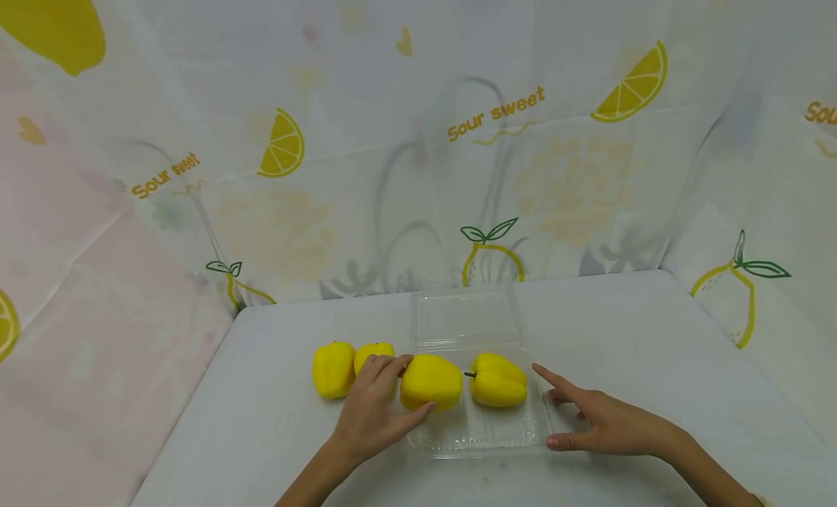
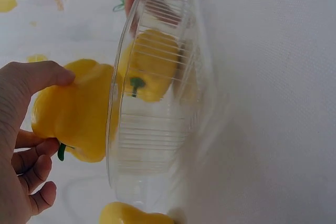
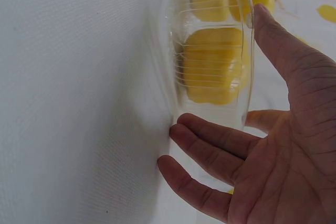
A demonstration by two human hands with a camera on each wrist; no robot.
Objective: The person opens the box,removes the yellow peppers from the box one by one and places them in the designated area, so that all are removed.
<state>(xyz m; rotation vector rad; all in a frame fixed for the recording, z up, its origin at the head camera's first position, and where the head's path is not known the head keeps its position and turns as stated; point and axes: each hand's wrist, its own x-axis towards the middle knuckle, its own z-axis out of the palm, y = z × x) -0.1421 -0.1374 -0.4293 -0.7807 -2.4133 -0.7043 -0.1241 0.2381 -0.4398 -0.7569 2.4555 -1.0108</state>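
My left hand [image 1: 370, 414] grips a yellow bell pepper [image 1: 431, 380], thumb on one side and fingers on the other. In the left wrist view this pepper [image 2: 79, 114] hangs at the rim of a clear plastic clamshell box [image 2: 126, 150], its green stem beside the fingertips. Inside the box lies another yellow bell pepper [image 1: 499, 382], on its side with the stem to the left. My right hand [image 1: 604, 421] is at the box's right side, fingers spread. Its thumb [image 3: 278, 40] rests along the rim in the right wrist view.
Two more yellow bell peppers stand left of the box, one at the outer left [image 1: 333, 370] and one partly behind my left hand [image 1: 375, 353]. The box's clear lid [image 1: 467, 317] lies folded back toward the lemon-print curtain [image 1: 366, 165]. Everything rests on a white table [image 1: 248, 420].
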